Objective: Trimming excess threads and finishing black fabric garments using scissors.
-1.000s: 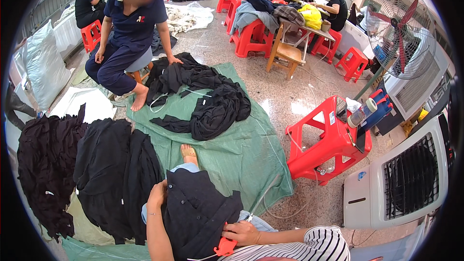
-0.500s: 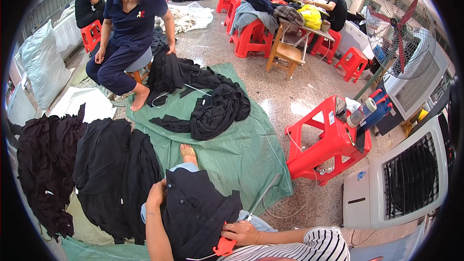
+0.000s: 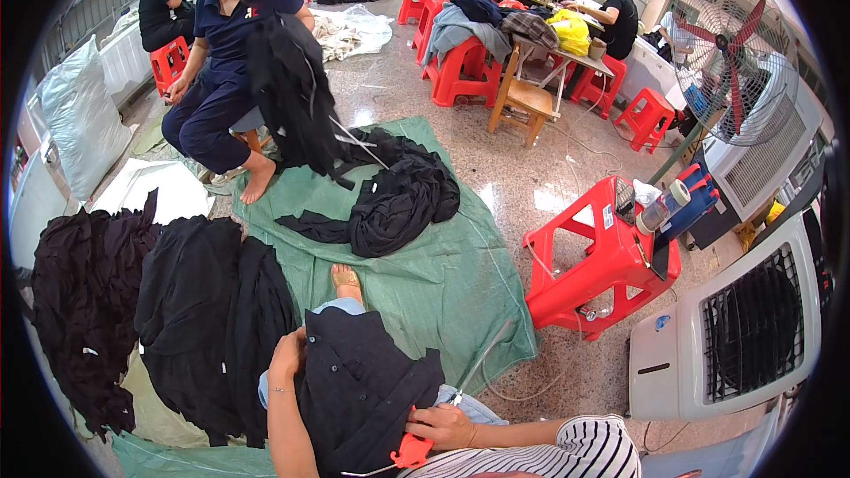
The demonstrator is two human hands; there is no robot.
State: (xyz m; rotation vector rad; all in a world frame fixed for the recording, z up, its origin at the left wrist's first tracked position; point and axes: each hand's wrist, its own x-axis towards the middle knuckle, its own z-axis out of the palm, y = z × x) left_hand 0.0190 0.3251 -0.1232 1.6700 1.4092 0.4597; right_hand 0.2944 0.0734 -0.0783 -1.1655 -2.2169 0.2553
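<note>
A dark buttoned shirt [image 3: 359, 385] lies spread over my lap. My left hand [image 3: 288, 356] is closed on its left edge, with the fingertips partly hidden by the cloth. At the shirt's lower right, my right hand [image 3: 443, 426] curls around a red plastic tool [image 3: 412, 451], which shows on both sides of the fingers. The tool's exact kind is unclear. Just beyond that hand, a thin metal rod [image 3: 482, 357] angles up from a small fitting.
Heaps of black garments [image 3: 190, 319] lie to my left. A green sheet [image 3: 443, 274] covers the floor ahead, bearing a dark garment pile [image 3: 403, 204]. A seated co-worker [image 3: 235, 80] faces me. At right stand a red stool [image 3: 602, 248], an air cooler [image 3: 726, 327] and a fan [image 3: 730, 53].
The co-worker has lifted a black garment from the floor pile up to chest height, and their other hand has shifted slightly. My hands and the shirt stay nearly still.
</note>
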